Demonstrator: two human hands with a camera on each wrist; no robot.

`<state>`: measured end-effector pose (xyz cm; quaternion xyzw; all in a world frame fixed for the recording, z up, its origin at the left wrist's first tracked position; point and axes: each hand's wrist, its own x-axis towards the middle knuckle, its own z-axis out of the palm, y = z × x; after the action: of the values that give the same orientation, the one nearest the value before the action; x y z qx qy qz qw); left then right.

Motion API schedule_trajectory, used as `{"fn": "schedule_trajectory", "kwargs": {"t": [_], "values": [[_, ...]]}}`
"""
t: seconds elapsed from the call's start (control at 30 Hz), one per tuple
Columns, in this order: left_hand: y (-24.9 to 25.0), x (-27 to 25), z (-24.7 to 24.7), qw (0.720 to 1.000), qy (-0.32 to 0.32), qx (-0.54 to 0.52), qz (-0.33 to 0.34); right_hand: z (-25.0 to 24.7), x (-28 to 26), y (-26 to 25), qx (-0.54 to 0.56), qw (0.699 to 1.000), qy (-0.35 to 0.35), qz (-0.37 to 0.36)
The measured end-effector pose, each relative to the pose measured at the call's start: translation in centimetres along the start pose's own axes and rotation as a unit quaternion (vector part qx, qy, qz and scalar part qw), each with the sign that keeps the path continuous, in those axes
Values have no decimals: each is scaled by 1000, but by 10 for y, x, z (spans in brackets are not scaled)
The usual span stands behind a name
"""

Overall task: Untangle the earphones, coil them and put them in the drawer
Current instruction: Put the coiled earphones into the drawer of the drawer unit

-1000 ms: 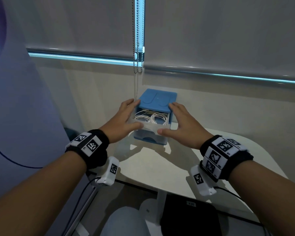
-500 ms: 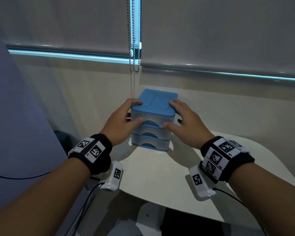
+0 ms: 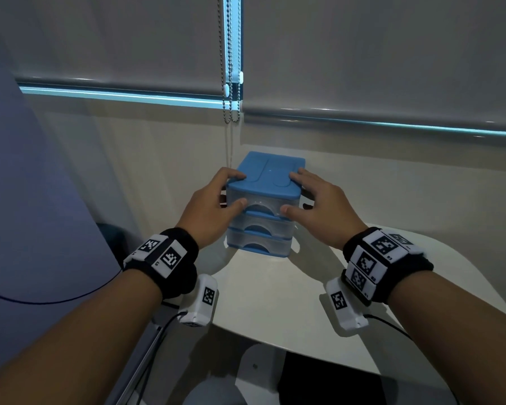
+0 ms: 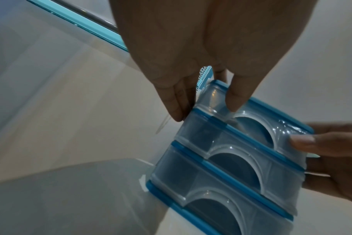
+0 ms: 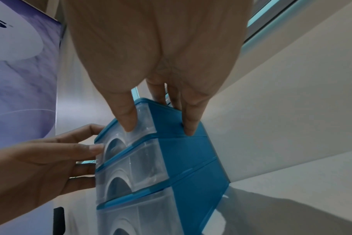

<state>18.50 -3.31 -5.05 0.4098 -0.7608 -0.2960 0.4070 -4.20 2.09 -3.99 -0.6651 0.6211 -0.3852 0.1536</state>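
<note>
A small three-drawer unit [image 3: 265,182] with a blue top and clear drawers stands on the white table [image 3: 275,287]; all its drawers are pushed in. No earphones show; the clouded top drawer [image 3: 262,207] hides its contents. My left hand [image 3: 234,190] grips the unit's upper left corner, fingers curled over the top and thumb on the top drawer's front. At the upper right corner my right hand [image 3: 289,194] holds it likewise. The wrist views show the unit [image 4: 231,159] [image 5: 183,159] close up, with each thumb on the top drawer front.
A bead chain [image 3: 231,92] hangs from the roller blinds just behind the unit. A purple panel [image 3: 27,200] stands at the left. The table's curved front edge is near my wrists, with a dark object [image 3: 333,381] below it.
One second ago the top drawer stood pulled out with the coiled white earphones lying in it. It has been pushed in, and both hands have stayed on the unit.
</note>
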Motion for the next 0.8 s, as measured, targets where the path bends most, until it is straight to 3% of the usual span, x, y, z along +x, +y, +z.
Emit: {"fn": "schedule_trajectory", "kwargs": {"t": [0.43, 0.8], "values": [[17, 2, 25, 996, 81, 42, -2, -11, -2, 7, -4, 999, -41, -15], [28, 10, 27, 985, 103, 136, -17, -18, 6, 24, 35, 998, -46, -39]]}}
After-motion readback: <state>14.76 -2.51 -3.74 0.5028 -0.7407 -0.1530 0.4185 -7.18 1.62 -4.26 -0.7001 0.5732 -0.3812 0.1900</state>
